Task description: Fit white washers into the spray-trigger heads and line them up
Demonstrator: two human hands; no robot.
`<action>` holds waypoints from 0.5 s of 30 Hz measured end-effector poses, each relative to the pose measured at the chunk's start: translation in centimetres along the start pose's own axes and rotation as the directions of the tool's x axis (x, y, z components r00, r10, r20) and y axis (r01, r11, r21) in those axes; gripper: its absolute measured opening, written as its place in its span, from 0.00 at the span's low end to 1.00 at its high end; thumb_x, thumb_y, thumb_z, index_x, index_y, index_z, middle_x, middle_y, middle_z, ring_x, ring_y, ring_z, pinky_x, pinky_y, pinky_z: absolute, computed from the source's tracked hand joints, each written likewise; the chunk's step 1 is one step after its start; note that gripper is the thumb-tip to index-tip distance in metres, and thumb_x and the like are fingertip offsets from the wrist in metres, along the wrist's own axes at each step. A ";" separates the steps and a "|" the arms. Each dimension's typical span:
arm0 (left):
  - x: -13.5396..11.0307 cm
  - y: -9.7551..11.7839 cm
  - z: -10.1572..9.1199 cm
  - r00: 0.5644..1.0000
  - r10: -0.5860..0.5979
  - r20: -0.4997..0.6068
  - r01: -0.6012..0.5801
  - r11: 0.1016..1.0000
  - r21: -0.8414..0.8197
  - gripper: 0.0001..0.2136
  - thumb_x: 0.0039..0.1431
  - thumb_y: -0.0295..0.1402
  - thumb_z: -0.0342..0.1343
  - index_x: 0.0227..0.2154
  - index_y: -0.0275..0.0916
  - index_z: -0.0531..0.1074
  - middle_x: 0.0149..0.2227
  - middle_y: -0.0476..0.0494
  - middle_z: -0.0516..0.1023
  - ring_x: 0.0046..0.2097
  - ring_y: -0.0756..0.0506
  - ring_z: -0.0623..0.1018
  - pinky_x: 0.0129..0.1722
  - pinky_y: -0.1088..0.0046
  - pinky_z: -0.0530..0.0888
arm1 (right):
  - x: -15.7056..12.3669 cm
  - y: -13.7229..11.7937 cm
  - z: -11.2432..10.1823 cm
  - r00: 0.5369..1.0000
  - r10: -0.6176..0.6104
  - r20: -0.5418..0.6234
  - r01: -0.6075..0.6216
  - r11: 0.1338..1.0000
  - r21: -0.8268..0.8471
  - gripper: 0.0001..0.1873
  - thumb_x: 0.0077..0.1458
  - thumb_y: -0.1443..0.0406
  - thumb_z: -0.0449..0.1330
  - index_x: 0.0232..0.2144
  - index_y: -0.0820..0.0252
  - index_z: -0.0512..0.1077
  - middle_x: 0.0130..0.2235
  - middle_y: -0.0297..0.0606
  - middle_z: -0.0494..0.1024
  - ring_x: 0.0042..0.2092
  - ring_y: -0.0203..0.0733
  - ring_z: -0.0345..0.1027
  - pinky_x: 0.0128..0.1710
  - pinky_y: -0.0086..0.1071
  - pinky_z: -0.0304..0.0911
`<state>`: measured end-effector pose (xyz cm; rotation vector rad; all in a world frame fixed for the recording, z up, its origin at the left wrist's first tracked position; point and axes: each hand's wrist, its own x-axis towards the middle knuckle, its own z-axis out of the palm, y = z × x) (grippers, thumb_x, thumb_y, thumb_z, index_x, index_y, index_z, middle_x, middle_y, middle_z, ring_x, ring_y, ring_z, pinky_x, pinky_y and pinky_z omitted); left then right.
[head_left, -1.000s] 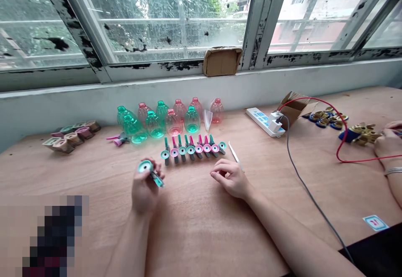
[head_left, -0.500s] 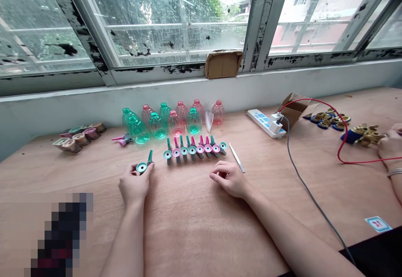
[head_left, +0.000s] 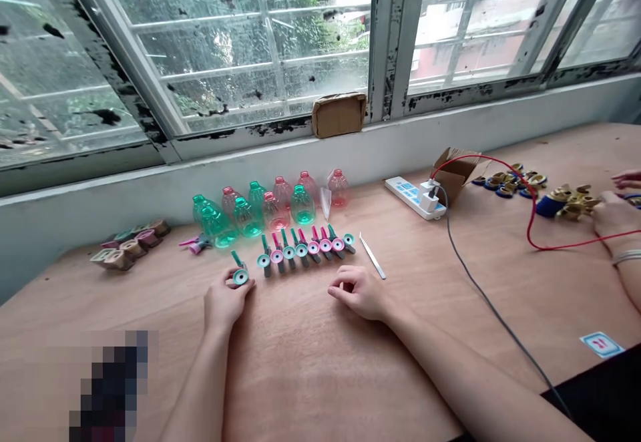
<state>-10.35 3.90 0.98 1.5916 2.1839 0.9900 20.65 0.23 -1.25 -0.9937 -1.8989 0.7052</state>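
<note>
Left hand [head_left: 226,302] pinches a teal nozzle [head_left: 240,275] beside a row of eight nozzles [head_left: 305,252]; right hand [head_left: 358,293] loosely curled, empty; uncapped bottles [head_left: 280,205] stand beyond.

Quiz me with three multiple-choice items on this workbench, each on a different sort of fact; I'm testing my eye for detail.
1. Where do the steel tweezers lie?
A. On the window sill
B. Inside the cardboard box
C. On the table, right of the row of plastic parts

2. How many parts make up that row?
A. Four
B. Eight
C. Fourteen

3. What is the left hand doing?
A. Holding a teal plastic part
B. Gripping the tweezers
C. Lying flat and empty

Answers:
1. C: they lie on the table just past the row's right end.
2. B: eight round heads show, teal and pink.
3. A: its fingers hold the part's round end.
</note>
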 end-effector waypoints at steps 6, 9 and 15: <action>2.8 1.1 0.4 0.983 0.148 0.106 -0.144 0.989 -0.046 0.16 0.42 0.36 0.61 0.37 0.41 0.72 0.31 0.47 0.80 0.34 0.44 0.79 0.34 0.74 0.70 | 0.1 0.4 0.1 1.000 -0.001 -0.006 0.001 1.000 0.013 0.06 0.52 0.68 0.61 0.25 0.61 0.76 0.27 0.35 0.73 0.27 0.33 0.65 0.27 0.26 0.59; 3.5 1.3 0.6 0.967 0.206 0.149 -0.192 0.976 -0.100 0.16 0.40 0.35 0.61 0.36 0.41 0.72 0.31 0.48 0.80 0.34 0.45 0.79 0.35 0.74 0.72 | 0.1 0.4 0.1 1.000 0.003 0.002 -0.003 1.000 0.010 0.06 0.52 0.68 0.61 0.25 0.61 0.76 0.27 0.34 0.72 0.27 0.33 0.65 0.27 0.26 0.59; 2.7 1.1 1.2 0.954 0.264 0.141 -0.232 0.951 -0.206 0.20 0.41 0.29 0.59 0.42 0.38 0.71 0.37 0.44 0.78 0.35 0.46 0.78 0.36 0.72 0.75 | 0.1 0.5 0.0 1.000 0.004 0.003 -0.004 1.000 0.012 0.07 0.53 0.67 0.60 0.24 0.61 0.75 0.27 0.35 0.73 0.27 0.33 0.64 0.26 0.26 0.58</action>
